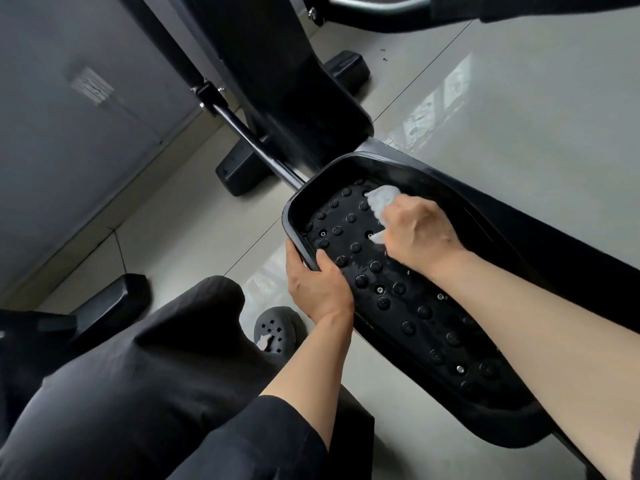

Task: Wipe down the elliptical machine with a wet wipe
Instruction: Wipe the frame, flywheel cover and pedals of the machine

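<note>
Position: crouched beside the elliptical machine [277, 81], looking down at one foot pedal [398, 289]; my knee and dark trousers fill the lower left.
Left hand: my left hand [317, 289] grips the near rim of the pedal, thumb hooked over the raised lip, fingers curled under the edge. It steadies the pedal, as I judge it.
Right hand: my right hand [420, 233] is closed round the wet wipe [381, 202], knuckles up, pressing it down onto the studded tread.
Wipe location: bunched under my right hand, near the front end of the pedal just beside the far wall; white folds show ahead of and below my fingers.
Pedal surface: the tread around and behind the wipe looks glossy and damp; small glints show among the studs towards the heel end.
Done so far (judgement): much of this pedal's tread seems to have been gone over, going by the wet sheen.
Left on this pedal (judgement): the front corner, the inner walls and the outer rim show no clear wet marks; I cannot tell if they are wiped.
Left on the machine: the black housing, the connecting bar [256, 147] and the frame tube [377, 8] look dry from here; I cannot tell their state for sure.
Floor: pale tiles [519, 98] with a shiny patch beside the pedal.
Stage: mid-task, pedal work in hand.
</note>
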